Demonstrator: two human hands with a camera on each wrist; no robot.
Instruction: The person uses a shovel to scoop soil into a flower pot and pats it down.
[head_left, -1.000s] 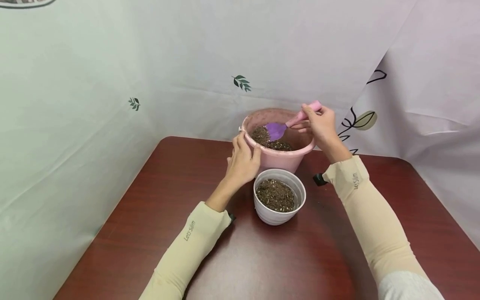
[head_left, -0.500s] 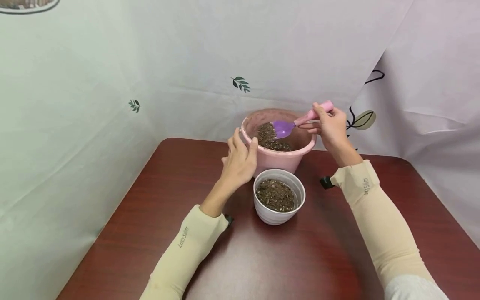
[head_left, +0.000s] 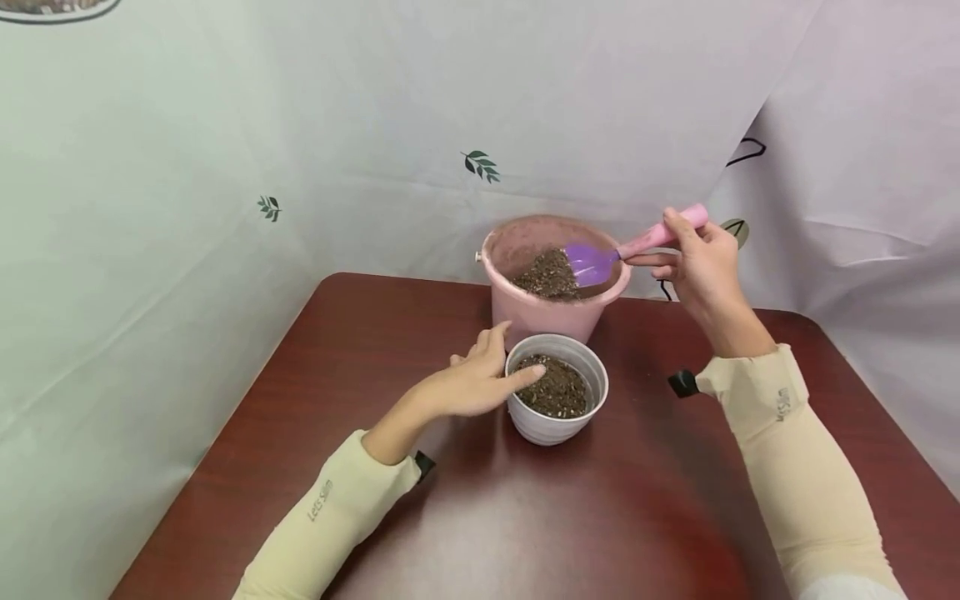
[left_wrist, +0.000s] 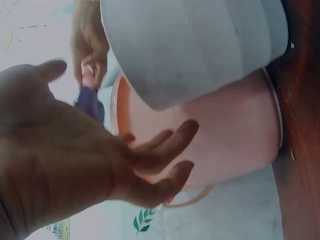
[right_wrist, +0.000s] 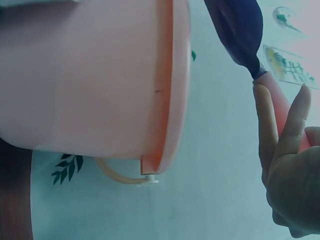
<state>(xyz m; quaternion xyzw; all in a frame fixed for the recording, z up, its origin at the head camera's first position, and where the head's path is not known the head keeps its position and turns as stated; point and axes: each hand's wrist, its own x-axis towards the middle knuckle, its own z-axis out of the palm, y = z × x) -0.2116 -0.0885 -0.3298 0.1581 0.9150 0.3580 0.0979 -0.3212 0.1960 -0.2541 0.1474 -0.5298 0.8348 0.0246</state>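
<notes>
Over pink bucket point(head_left: 551, 318) | trowel point(head_left: 637, 244) slanting, blade point(head_left: 592, 265) down-left | right hand point(head_left: 707, 265) gripping handle point(head_left: 694, 217) | left hand point(head_left: 474, 382) spread

In the head view, soil point(head_left: 550, 273) hides the front end of the scoop point(head_left: 594, 265), the right hand point(head_left: 707, 268) covers part of its handle, and the white pot point(head_left: 550, 430) blocks the lower front of the bucket point(head_left: 542, 314). Whether the left hand point(head_left: 474, 387) touches the pot is unclear. The left wrist view's top edge cuts off the pot; the right's, the scoop's blade.
</notes>
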